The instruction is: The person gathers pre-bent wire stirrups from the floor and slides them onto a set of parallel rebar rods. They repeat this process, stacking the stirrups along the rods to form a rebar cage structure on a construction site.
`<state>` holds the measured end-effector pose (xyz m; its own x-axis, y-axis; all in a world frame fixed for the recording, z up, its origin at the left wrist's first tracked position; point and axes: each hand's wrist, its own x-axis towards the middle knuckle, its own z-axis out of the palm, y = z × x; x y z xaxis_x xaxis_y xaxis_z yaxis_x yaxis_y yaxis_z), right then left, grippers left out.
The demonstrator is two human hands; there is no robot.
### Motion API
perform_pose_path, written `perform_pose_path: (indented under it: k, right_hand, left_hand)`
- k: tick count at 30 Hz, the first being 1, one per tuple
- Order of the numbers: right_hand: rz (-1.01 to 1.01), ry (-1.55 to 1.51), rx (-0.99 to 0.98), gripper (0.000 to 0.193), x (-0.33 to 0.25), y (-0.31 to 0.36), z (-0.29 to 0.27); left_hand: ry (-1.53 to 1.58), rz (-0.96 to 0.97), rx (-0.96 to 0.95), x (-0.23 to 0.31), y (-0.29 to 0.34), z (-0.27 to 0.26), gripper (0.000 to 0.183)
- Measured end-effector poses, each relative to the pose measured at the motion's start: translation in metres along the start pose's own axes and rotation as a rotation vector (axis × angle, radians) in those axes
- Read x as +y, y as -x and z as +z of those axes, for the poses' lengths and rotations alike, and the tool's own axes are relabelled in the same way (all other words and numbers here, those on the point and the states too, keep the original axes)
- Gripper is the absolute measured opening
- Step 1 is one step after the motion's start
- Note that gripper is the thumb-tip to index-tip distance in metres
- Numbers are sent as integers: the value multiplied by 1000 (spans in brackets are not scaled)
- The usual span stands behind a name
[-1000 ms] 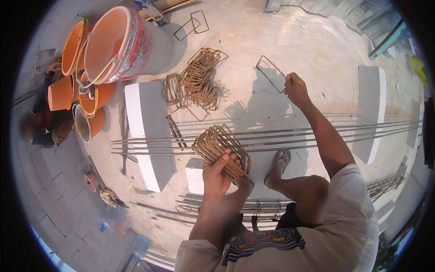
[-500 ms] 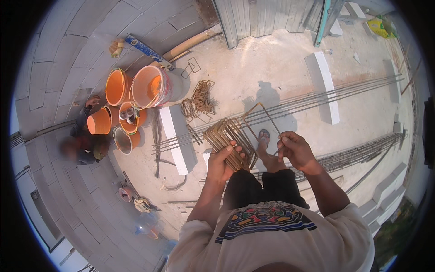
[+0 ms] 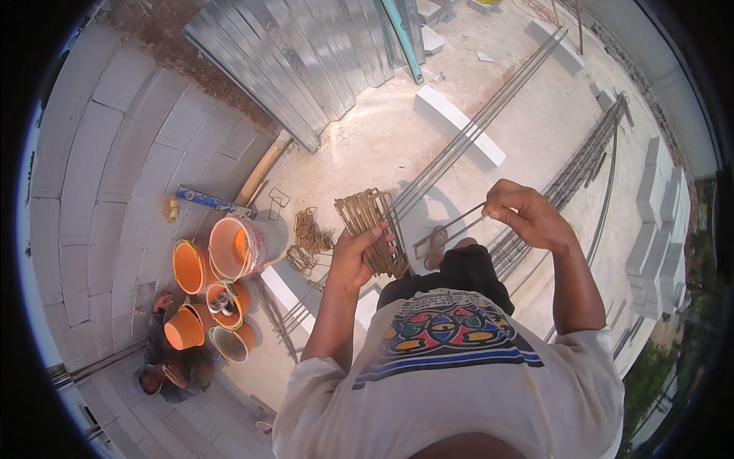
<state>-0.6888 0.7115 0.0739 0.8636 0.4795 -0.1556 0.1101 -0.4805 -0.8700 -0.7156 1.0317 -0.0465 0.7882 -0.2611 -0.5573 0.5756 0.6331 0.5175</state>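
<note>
My left hand (image 3: 353,258) is closed around a bundle of rusty rectangular rebar stirrups (image 3: 365,222), its thumb lying over them. Off to the right, my raised right hand (image 3: 526,214) pinches one end of a single rebar stirrup (image 3: 453,222). That stirrup slants down and left, its far end above my foot and apart from the bundle. Beyond my left hand, a loose heap of similar stirrups (image 3: 310,236) lies on the concrete floor. Long thin steel bars (image 3: 489,107) rest across white blocks (image 3: 437,113) ahead of me.
Several orange buckets (image 3: 189,266) and a large pale bucket (image 3: 264,241) stand at left, with a person (image 3: 180,371) beside them. A blue spirit level (image 3: 214,200) leans there. Tied rebar (image 3: 569,180) lies at right, near stacked blocks (image 3: 654,229). Corrugated metal sheeting (image 3: 283,69) stands ahead.
My right hand has moved up and right, drawing the single stirrup away from the bundle and tipping it flatter. My view has swung to the right. The left hand keeps hold of the bundle.
</note>
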Motion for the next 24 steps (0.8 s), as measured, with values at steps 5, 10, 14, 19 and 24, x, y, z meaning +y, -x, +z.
perform_pose_path:
  k: [5, 10, 14, 19, 24]
  right_hand:
    - [-110, 392, -262, 15, -14, -11, -9]
    - [-156, 172, -136, 14, 30, -4, -11]
    - [-83, 71, 12, 16, 72, 16, -28]
    - [105, -141, 326, 37, 130, 52, -47]
    - [268, -317, 369, 46, 154, 105, -100]
  left_hand:
    - [-225, -207, -195, -9, -9, 54, 31]
    - [-276, -361, -360, -54, -31, 98, 35]
    - [-184, -420, -318, -83, -45, 125, 34]
    - [-209, -446, -267, -117, -87, 166, 42]
    - [-150, -419, -244, -153, -122, 234, 45]
